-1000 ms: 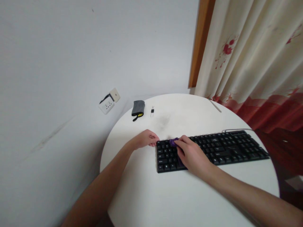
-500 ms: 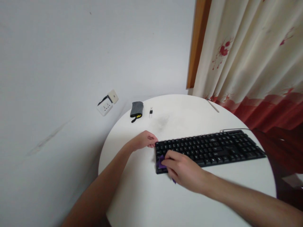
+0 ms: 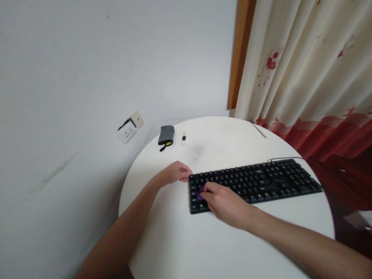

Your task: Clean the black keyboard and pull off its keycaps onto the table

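Observation:
A black keyboard lies across the white round table. At its upper left corner, my left hand is closed, with thumb and fingertips gripping the edge. My right hand presses a bunched purple cloth onto the keys at the left end. Most of the cloth is hidden under my fingers.
Toward the back of the table lie a grey folded cloth with a black loop and a small black binder clip. A thin pale stick rests near the curtain. The keyboard's cable runs behind it.
My right hand has moved slightly up the keyboard with the purple cloth, uncovering the lower left keys. The left hand keeps its place at the corner. The view has shifted a little.

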The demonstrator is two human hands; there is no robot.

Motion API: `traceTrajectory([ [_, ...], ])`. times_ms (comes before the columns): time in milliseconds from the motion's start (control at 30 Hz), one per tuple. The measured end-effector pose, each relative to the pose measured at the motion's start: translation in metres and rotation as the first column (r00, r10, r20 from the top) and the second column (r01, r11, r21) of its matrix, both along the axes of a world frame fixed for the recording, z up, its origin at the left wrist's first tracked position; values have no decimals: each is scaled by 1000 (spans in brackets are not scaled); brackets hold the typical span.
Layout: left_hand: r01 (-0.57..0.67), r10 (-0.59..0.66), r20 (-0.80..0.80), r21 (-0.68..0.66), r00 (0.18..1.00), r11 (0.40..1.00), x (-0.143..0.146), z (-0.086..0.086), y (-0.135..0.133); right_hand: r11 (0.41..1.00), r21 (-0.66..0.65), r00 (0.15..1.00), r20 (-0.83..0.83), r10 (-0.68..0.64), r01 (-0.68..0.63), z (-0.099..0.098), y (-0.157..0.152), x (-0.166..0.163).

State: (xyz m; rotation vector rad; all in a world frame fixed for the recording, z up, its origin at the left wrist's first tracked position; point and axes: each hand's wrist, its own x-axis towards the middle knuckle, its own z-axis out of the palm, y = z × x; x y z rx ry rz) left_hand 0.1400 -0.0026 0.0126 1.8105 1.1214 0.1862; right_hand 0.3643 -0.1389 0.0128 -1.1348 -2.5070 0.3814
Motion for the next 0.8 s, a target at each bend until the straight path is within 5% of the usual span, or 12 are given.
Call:
traceTrajectory([
  [100, -2, 2, -2, 0, 1000, 1000, 0, 1, 0, 997, -17, 995, -63, 72, -73, 6, -4, -2],
  [267, 7, -7, 11, -2, 1000, 1000, 0, 0, 0, 957, 22, 948, -142, -284, 290, 6, 28, 24],
  [367, 0, 0, 4, 0, 1000, 1000, 0, -1, 1, 924, 21, 922, -71, -381, 383, 0, 42, 34],
  [500, 5, -5, 9, 2, 1000, 1000, 0, -2, 2, 969, 29, 969, 14, -247, 247, -4, 27, 19],
  [700, -2, 2, -8, 2, 1000, 1000, 0, 0, 0, 986, -40, 987, -4, 160, -160, 9, -12, -6],
  [800, 4, -4, 1, 6, 1000, 1000, -1, -1, 1, 992, -48, 987, -111, 114, -120, 16, -5, 4],
])
